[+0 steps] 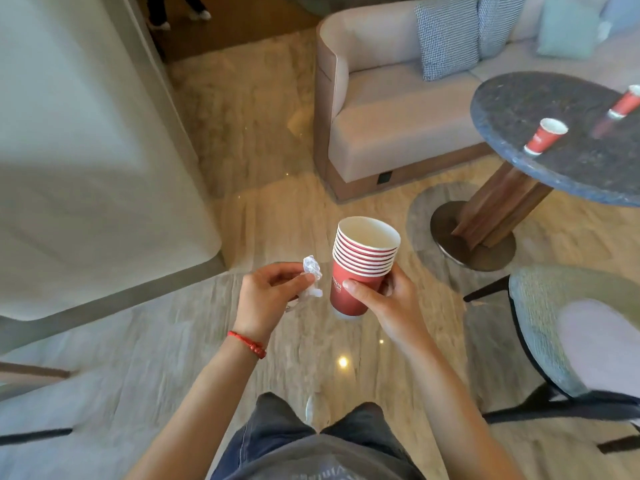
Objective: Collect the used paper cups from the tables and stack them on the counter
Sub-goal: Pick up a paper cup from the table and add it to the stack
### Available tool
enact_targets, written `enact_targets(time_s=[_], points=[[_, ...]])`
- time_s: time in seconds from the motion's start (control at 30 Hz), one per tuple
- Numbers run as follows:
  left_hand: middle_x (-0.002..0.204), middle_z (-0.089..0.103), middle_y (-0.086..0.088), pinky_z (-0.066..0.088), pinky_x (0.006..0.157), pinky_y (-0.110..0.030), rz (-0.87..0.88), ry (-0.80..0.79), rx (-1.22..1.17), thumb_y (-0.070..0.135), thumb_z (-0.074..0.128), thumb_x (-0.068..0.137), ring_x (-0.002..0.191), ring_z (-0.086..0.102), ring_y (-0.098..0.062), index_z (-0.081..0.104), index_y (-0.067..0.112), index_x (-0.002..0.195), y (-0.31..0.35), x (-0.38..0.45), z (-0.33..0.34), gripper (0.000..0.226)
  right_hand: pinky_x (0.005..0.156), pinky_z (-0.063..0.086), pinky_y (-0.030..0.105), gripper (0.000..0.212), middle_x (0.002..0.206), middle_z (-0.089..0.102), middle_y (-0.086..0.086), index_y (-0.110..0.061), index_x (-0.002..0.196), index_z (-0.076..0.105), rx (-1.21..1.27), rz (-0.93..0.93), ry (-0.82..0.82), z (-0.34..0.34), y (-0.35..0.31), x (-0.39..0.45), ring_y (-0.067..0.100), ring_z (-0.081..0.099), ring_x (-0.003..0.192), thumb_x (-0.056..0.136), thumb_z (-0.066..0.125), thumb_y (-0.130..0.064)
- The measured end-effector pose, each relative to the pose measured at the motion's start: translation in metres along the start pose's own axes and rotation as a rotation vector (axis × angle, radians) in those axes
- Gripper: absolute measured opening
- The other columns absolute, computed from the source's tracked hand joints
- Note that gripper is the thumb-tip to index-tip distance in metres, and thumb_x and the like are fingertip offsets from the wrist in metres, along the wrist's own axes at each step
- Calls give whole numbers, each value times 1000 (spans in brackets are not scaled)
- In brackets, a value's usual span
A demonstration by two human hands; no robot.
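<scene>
Marble floor underfoot, beige sofa (398,109) far off, and we're mid-collection! Right hand (384,299) wraps the stack of red paper cups (360,268), upright, mouths up, long axis near vertical. Left hand (266,296) pinches a crumpled plastic wrapper (312,276). Two paper cups (545,136) stand on the round table (540,98) at far right. Probably next: step over, nest them.

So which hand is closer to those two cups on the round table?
Right. The right hand, holding the cup stack, is nearer the table cups; the left hand, pinching a crumpled wrapper, is farther.
</scene>
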State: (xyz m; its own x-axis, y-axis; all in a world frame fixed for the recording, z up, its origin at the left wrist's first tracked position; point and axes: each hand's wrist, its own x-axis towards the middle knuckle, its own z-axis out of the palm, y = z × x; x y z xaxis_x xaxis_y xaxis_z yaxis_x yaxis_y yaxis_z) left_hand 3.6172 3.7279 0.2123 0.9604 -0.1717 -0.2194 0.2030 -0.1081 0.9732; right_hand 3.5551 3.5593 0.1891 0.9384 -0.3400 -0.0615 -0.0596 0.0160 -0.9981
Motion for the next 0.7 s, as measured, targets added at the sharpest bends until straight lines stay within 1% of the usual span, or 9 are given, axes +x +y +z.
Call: enact_targets(time_s=[0.13,0.3,0.37,0.47,0.57,0.63,0.7], points=[[62,70,13,50,54,-12,16,-22,33,10,73,76,56,61,2,71,22,74,13,58,14,12,73,51,14,46,99,70,-21,-31,105,59,-3,-2,39,-7,1,57,3,66,95,64,78,-26],[61,70,13,49,52,-12,11,-111,48,9,74,75,54,60,3,71,24,71,28,139,38,16,73,52,15,51,101,70,-19,-32,104,60,6,17,145,-14,2,122,5,66,96,58,80,-39],[60,70,11,49,51,-13,8,-161,39,8,75,74,53,59,2,71,25,69,28,174,52,18,72,51,14,50,100,70,-20,-34,103,61,14,26,200,-18,11,147,4,66,96,57,81,-38],[60,70,8,47,48,-14,1,-258,50,9,76,73,52,58,0,72,23,69,36,225,74,16,71,51,13,55,99,68,-26,-37,104,58,25,42,302,-25,13,183,-1,65,95,56,86,-33],[62,70,7,43,47,-13,8,-378,74,8,76,73,52,57,0,74,21,71,51,273,97,13,68,49,8,50,97,67,-28,-41,104,54,25,47,442,-33,6,215,-8,62,94,66,82,-23],[64,70,7,43,47,-12,11,-449,93,8,76,72,53,58,1,74,22,72,58,301,112,14,67,50,8,49,100,65,-26,-41,106,53,32,51,524,-38,4,231,-8,62,94,70,80,-21],[67,71,7,45,49,-14,9,-511,122,11,77,71,55,59,0,74,26,70,63,325,126,15,70,52,11,53,105,63,-23,-39,112,52,45,69,610,-44,3,243,-2,63,97,70,79,-23]])
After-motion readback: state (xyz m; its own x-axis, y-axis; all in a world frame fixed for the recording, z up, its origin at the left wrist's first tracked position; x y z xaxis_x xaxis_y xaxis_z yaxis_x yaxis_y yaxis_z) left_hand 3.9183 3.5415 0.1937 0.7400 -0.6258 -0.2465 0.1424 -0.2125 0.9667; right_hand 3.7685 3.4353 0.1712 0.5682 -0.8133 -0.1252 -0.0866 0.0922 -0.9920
